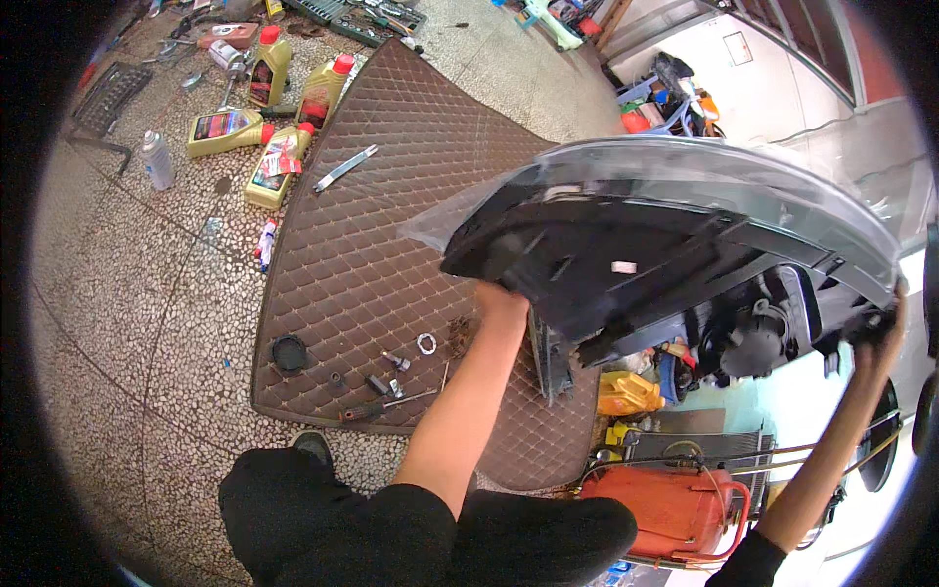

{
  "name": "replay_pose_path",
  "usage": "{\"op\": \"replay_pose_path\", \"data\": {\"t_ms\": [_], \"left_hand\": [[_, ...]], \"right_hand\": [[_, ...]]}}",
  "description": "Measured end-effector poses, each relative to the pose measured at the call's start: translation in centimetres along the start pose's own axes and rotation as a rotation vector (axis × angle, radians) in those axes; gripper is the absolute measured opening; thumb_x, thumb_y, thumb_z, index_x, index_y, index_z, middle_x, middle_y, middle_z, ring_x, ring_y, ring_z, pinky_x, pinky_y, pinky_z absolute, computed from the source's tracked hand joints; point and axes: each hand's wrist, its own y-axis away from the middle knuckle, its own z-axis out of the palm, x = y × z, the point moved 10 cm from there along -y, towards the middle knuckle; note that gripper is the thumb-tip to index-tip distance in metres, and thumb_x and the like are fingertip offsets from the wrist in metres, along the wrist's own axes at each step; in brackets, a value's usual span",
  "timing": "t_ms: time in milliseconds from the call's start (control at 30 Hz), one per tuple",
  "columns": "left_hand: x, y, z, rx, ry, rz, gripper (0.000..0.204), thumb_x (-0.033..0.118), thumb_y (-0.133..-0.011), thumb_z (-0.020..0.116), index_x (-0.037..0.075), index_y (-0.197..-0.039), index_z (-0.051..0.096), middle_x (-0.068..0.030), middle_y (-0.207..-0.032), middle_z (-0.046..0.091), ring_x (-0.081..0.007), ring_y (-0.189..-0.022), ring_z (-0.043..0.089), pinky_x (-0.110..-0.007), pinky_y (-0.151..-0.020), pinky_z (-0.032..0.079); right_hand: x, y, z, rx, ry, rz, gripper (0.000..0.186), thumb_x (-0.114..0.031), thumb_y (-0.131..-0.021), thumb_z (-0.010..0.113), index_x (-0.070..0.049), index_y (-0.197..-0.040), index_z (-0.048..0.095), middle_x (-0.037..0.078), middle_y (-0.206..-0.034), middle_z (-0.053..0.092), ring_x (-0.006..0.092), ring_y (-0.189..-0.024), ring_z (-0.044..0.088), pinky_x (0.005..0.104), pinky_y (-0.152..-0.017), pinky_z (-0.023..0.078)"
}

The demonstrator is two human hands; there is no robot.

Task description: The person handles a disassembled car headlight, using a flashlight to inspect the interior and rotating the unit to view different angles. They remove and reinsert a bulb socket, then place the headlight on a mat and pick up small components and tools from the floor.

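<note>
A large car headlight [606, 245], with a black housing and a clear lens edge, is held up and tilted over the brown quilted mat [342, 264]. My left hand [502, 301] grips its near left corner; the fingers are mostly hidden behind the housing. At the far right end, my right hand [880, 338] is closed around the housing's edge. Below, on the mat, lie a black round cap [289, 353], a white ring [425, 343], a small bulb-like part [395, 361] and a screwdriver [377, 409]. Farther up rests a flat metal pry tool [345, 168].
Several gold bottles [269, 73] with red caps and a spray can [156, 159] stand or lie left of the mat. An open tool case [364, 20] sits at the back. To the lower right are a red tank [655, 509] and a yellow jug [629, 393].
</note>
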Motion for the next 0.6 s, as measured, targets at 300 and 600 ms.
{"op": "replay_pose_path", "data": {"t_ms": [300, 600], "left_hand": [[2.2, -0.6, -2.1, 0.039, 0.02, 0.025, 0.045, 0.039, -0.101, 0.037, 0.011, -0.13, 0.057, -0.0087, -0.131, 0.06, -0.0302, -0.121, 0.056, -0.047, -0.105, 0.044], [5.3, -0.3, -5.3, 0.119, 0.094, 0.097, 0.045, 0.038, -0.1, 0.039, 0.012, -0.131, 0.058, -0.0079, -0.132, 0.06, -0.0288, -0.121, 0.056, -0.045, -0.104, 0.045]], "right_hand": [[1.9, 0.2, 11.6, -0.12, 0.064, 0.031, 0.058, -0.047, -0.092, 0.058, -0.004, -0.131, 0.055, 0.014, -0.12, 0.063, 0.0255, -0.106, 0.062, 0.0389, -0.087, 0.053], [1.7, -7.3, 19.7, -0.342, 0.356, -0.126, 0.058, -0.051, -0.092, 0.06, -0.007, -0.129, 0.056, 0.008, -0.119, 0.064, 0.0233, -0.105, 0.062, 0.0392, -0.088, 0.052]]}}
